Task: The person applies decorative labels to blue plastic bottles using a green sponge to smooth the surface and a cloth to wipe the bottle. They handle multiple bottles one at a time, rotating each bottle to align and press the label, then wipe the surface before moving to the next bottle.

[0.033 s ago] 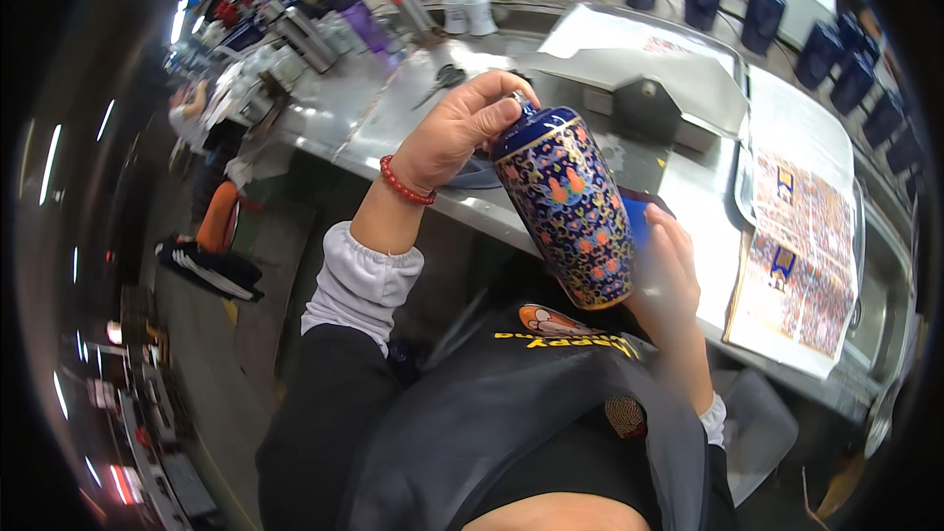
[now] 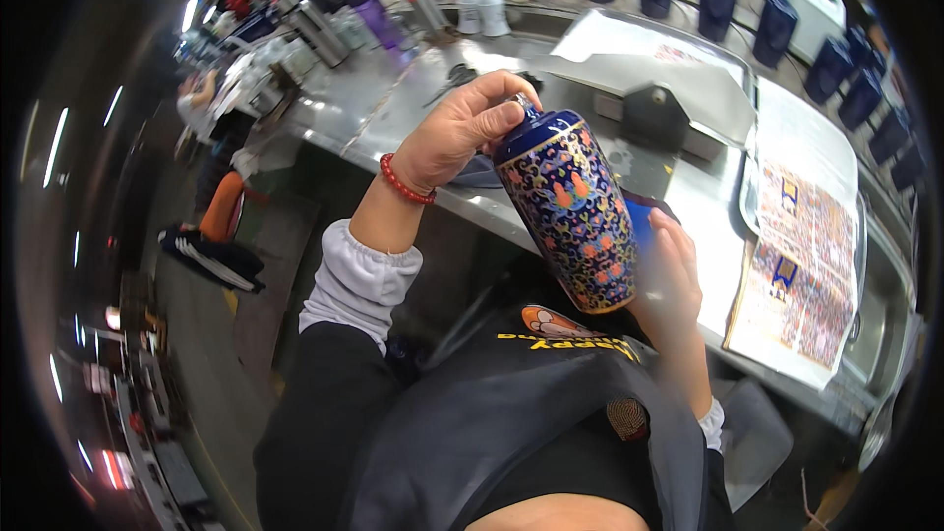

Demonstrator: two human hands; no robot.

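In front of my body is a dark blue bottle [image 2: 570, 211], tilted, its neck up and to the left. A colourful floral pattern with gold edging wraps its side; the shoulder is plain glossy blue. My left hand [image 2: 470, 128], with a red bead bracelet [image 2: 405, 183] at the wrist, pinches the bottle by its neck. At the bottle's right side my right hand [image 2: 677, 270] is closed on a flat blue piece [image 2: 644, 221] with a dark edge. That piece lies against or just beside the patterned wall; I cannot tell which. Part of the right hand is blurred.
A metal worktable [image 2: 393, 128] carries a grey metal box-like stand [image 2: 657, 118]. To the right, printed patterned sheets [image 2: 801, 265] lie on a tray. Several plain blue bottles [image 2: 718, 0] line the back beside a white jug [image 2: 811, 10]. Dark scissors [image 2: 460, 79] lie left of the stand.
The bottle has turned very slightly in my hands, its base shifting a little to the right. The view has shifted a little; both grips stay the same.
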